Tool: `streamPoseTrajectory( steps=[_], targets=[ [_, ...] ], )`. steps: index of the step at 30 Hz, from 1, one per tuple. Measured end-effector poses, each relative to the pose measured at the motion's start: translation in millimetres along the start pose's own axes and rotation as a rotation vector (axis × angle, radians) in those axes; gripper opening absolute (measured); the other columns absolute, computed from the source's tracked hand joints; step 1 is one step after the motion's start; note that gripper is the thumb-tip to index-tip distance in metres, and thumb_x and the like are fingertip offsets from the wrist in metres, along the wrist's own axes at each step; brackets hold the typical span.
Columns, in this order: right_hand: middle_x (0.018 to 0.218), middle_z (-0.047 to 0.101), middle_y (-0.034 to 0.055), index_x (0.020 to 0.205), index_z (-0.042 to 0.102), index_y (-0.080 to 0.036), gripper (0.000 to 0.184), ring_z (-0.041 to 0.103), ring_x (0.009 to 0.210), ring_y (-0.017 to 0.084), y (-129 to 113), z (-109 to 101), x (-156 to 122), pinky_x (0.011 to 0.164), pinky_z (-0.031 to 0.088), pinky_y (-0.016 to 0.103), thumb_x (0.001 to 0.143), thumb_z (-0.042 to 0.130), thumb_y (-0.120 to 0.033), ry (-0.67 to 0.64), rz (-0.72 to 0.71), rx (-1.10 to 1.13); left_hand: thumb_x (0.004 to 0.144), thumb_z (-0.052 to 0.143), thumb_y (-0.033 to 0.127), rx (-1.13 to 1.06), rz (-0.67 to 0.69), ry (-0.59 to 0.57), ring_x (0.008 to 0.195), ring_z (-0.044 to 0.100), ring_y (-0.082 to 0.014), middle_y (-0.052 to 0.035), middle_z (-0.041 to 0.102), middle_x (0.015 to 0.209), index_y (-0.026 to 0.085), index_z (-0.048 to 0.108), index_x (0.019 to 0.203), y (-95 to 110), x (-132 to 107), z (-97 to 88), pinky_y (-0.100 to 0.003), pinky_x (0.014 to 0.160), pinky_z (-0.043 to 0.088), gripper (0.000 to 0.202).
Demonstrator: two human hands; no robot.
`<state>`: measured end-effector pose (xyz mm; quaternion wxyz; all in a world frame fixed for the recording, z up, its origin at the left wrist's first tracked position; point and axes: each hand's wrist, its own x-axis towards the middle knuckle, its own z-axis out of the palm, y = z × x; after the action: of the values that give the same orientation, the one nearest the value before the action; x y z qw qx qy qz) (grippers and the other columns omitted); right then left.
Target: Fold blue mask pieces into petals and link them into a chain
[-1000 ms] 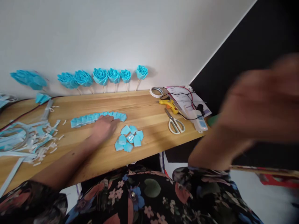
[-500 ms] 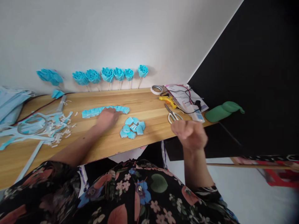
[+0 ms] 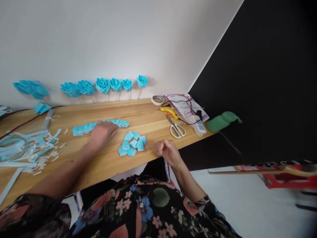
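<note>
Left hand (image 3: 102, 132): on the folded blue row (image 3: 84, 129), mid-table (image 3: 148, 119); grip hidden, cannot tell.
Folded blue row: one; light, even pressure should keep it straight.
Right hand (image 3: 163, 147): fingers curled narrow; contents unclear.
Flowers (image 3: 102, 86): six, beside one clump (image 3: 31, 88).
Loose pieces (image 3: 140, 145): about eight.
Tools: one glue gun (image 3: 170, 112), one scissors (image 3: 175, 126).

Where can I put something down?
On bare brown wooden tabletop behind the loose blue fabric pieces, between the folded blue fabric strip and yellow plastic glue gun. It's crowded left, under tangled white-blue scraps, and right, around white papers.
</note>
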<state>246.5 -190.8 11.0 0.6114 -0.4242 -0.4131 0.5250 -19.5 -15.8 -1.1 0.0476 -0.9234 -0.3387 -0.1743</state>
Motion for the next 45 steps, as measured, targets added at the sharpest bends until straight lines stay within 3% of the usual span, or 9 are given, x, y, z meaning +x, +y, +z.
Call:
streamPoseTrajectory(
  steps=[4, 8, 14, 17, 22, 28, 33, 37, 45],
  targets=[
    [0.060, 0.058, 0.0020, 0.069, 0.067, -0.021, 0.036, 0.053, 0.059, 0.016, -11, -6, 22, 0.060, 0.042, 0.031, 0.081, 0.065, -0.055, 0.007, -0.010, -0.092, 0.098, 0.041, 0.025, -0.021, -0.006, -0.092, 0.079, 0.062, -0.0242, -0.0099, 0.071, 0.083, 0.018, 0.070, 0.088, -1, -1, -1.3, -0.035, 0.069, 0.037, 0.032],
    [0.086, 0.070, 0.0033, 0.100, 0.071, -0.023, 0.033, 0.062, 0.075, 0.016, -15, -4, 70, 0.078, 0.050, 0.034, 0.082, 0.064, -0.050, -0.022, -0.059, -0.299, 0.097, 0.040, 0.027, 0.001, -0.055, -0.165, 0.080, 0.064, -0.0236, -0.0092, 0.072, 0.087, 0.019, 0.072, 0.088, -6, 0, -1.6, -0.033, 0.070, 0.040, 0.034],
    [0.136, 0.062, 0.0101, 0.142, 0.051, -0.027, 0.062, 0.058, 0.123, 0.025, 7, 20, 147, 0.103, 0.045, 0.044, 0.084, 0.067, -0.038, -0.405, -0.191, -0.963, 0.095, 0.041, 0.028, -0.053, -0.188, -0.210, 0.084, 0.067, -0.0231, -0.0075, 0.075, 0.095, 0.021, 0.073, 0.093, -13, -2, -0.9, -0.030, 0.067, 0.042, 0.034],
    [0.145, 0.055, 0.0125, 0.149, 0.043, -0.023, 0.074, 0.051, 0.133, 0.031, 20, 36, 167, 0.110, 0.039, 0.050, 0.082, 0.071, -0.038, -0.557, -0.286, -1.182, 0.096, 0.041, 0.029, -0.054, -0.206, -0.216, 0.085, 0.066, -0.0224, -0.0075, 0.074, 0.095, 0.021, 0.074, 0.099, -16, -2, -1.6, -0.029, 0.068, 0.043, 0.033],
    [0.144, 0.056, 0.0103, 0.150, 0.041, -0.026, 0.068, 0.053, 0.130, 0.029, 36, 46, 187, 0.109, 0.040, 0.047, 0.087, 0.066, -0.028, -0.587, -0.360, -1.246, 0.094, 0.043, 0.023, 0.016, -0.167, -0.180, 0.100, 0.062, -0.0268, -0.0117, 0.070, 0.105, 0.018, 0.072, 0.102, -25, 1, 0.4, -0.037, 0.083, 0.048, 0.030],
    [0.141, 0.059, 0.0095, 0.145, 0.046, -0.027, 0.062, 0.056, 0.126, 0.025, 42, 28, 194, 0.106, 0.043, 0.043, 0.086, 0.066, -0.026, -0.481, -0.347, -1.052, 0.092, 0.048, 0.022, 0.033, -0.165, -0.115, 0.111, 0.057, -0.0277, -0.0113, 0.065, 0.124, 0.022, 0.071, 0.105, -31, 0, 9.0, -0.043, 0.095, 0.048, 0.026],
    [0.107, 0.072, 0.0074, 0.115, 0.067, -0.022, 0.026, 0.065, 0.099, 0.020, 36, 18, 191, 0.088, 0.048, 0.034, 0.096, 0.052, -0.032, -0.378, -0.342, -1.033, 0.093, 0.047, 0.023, -0.019, -0.189, -0.133, 0.111, 0.056, -0.0307, -0.0133, 0.064, 0.123, 0.020, 0.071, 0.108, -30, 0, 10.0, -0.048, 0.095, 0.048, 0.028],
    [0.099, 0.073, 0.0059, 0.097, 0.070, -0.022, 0.027, 0.066, 0.093, 0.020, 37, 21, 188, 0.081, 0.047, 0.031, 0.099, 0.046, -0.033, -0.414, -0.330, -1.145, 0.092, 0.048, 0.023, -0.020, -0.227, -0.157, 0.115, 0.055, -0.0330, -0.0135, 0.063, 0.128, 0.020, 0.071, 0.112, -28, 1, 11.1, -0.049, 0.096, 0.048, 0.030],
    [0.113, 0.072, 0.0101, 0.130, 0.060, -0.018, 0.037, 0.064, 0.108, 0.025, 48, 21, 192, 0.094, 0.049, 0.040, 0.095, 0.050, -0.026, -0.347, -0.334, -1.181, 0.095, 0.047, 0.022, 0.009, -0.198, -0.169, 0.114, 0.056, -0.0326, -0.0136, 0.065, 0.126, 0.017, 0.072, 0.108, -27, 2, 8.2, -0.046, 0.096, 0.048, 0.029]
  ],
)
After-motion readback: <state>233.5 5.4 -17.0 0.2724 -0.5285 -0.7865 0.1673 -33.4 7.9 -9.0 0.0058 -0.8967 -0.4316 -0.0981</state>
